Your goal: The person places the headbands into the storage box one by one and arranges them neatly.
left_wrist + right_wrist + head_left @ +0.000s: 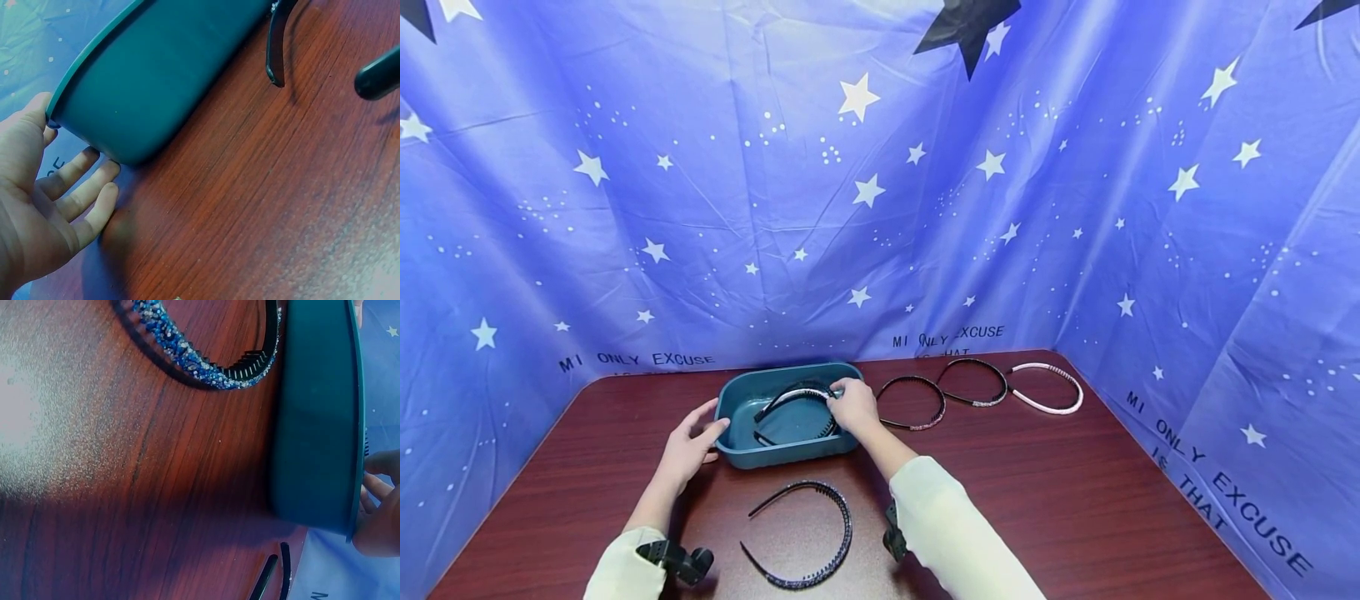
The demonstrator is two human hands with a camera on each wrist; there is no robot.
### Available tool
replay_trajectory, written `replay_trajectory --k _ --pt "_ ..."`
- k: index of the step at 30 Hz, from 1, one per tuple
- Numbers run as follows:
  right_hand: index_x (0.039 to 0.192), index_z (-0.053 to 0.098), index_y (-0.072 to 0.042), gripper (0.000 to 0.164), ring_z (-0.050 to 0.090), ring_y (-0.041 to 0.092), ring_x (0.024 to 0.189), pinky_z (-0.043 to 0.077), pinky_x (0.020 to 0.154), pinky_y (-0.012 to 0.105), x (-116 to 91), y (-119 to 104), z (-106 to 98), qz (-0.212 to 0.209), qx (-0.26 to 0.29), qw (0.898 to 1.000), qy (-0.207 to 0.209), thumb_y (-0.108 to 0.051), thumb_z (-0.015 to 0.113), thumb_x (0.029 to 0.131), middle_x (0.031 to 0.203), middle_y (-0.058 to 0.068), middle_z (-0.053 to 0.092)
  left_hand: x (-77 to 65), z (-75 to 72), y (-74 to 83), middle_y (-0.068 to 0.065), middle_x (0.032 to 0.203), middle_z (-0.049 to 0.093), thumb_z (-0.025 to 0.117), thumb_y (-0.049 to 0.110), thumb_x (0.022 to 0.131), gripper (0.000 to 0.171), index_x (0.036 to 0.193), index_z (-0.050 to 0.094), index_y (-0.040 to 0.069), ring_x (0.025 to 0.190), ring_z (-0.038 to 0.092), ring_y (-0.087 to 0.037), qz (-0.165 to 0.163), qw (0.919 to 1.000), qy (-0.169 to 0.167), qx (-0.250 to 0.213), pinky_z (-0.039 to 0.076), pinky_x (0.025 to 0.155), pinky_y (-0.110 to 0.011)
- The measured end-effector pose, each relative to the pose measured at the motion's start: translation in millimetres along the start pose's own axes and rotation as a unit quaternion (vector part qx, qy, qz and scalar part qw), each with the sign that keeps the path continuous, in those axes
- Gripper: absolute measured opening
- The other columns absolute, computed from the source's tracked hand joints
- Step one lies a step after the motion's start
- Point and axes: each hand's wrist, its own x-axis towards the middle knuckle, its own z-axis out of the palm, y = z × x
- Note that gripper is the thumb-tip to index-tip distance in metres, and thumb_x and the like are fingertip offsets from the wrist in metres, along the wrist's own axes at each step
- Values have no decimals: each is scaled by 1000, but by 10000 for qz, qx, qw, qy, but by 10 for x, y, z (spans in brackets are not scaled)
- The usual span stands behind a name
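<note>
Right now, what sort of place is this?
Probably a staged tabletop recording spot, curtained off: star-print cloth behind and beside a bare-topped stretch of table, plus a black wrist device.

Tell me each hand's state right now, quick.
Left hand: holding the end of the teal bin, thumb at its rim.
Right hand: closed, pinching a headband in the bin.
</note>
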Motion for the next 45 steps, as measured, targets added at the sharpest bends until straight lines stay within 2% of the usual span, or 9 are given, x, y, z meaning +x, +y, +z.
replay_trajectory --k 9,17,24,30,37,45 --pt "106 69 -7 22 61 16 74 50 65 29 17 6 -23 34 423 9990 -149 -15 67 86 83 5 68 -1 3 6 -27 132 49 53 37 94 58 145 34 17 78 58 0 -20 10000 -11 -9 56 74 -27" --pt "106 68 -5 23 60 18 78 49 66 28 -8 3 -86 -287 625 9971 -313 -16 67 86 89 8 67 -6 0 17 -27 130 50 54 36 94 57 144 34 16 79 59 -2 25 10000 -17 9 57 73 -27" --pt "107 68 -5 25 57 15 74 46 64 26 -27 31 -146 -651 440 9958 -461 -18 67 85 86 7 66 -10 1 29 -28 131 48 54 36 95 58 145 33 15 80 60 -4 5 10000 -44 1 57 73 -28" --pt "105 69 -6 24 57 14 74 45 63 25 -38 60 -207 -868 307 9948 -445 -19 68 85 84 6 66 -14 -9 21 -29 132 48 54 36 95 58 145 33 15 80 59 -2 3 10000 -62 3 57 74 -28" --pt "104 69 -3 26 59 17 76 46 64 26 -92 65 -303 -1138 333 9917 -499 -18 70 83 84 8 68 -4 5 14 -28 130 49 54 36 94 58 144 34 15 77 59 -1 42 10000 -31 -10 57 73 -29" --pt "104 69 -3 26 56 11 70 44 60 20 -165 110 -374 -1388 331 9876 -654 -18 70 82 83 7 69 -5 -4 2 -28 131 49 54 38 94 58 145 34 16 80 60 -2 30 10000 -36 43 57 75 -31"
